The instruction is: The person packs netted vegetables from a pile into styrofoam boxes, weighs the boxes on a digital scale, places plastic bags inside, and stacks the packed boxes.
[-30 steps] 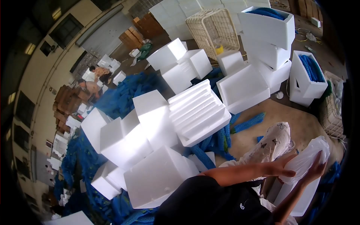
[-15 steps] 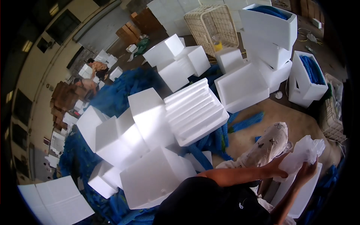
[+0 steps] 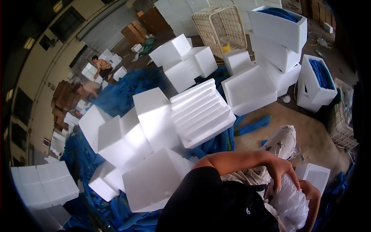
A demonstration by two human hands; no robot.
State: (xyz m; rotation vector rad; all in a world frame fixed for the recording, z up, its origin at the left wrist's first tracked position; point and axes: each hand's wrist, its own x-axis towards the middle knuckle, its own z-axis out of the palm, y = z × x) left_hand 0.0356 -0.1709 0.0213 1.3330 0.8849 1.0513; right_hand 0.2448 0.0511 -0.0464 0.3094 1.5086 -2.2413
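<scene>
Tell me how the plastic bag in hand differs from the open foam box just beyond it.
The plastic bag is crumpled and shapeless; the foam box has straight edges and smooth walls. The bag looks thin and filmy, the box thick-walled. The left hand grips the bag but not the box. Both look whitish.

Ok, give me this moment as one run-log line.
left hand: gripping crumpled plastic bag | right hand: at plastic bag, fingers mostly hidden | near hands: white foam box
</scene>
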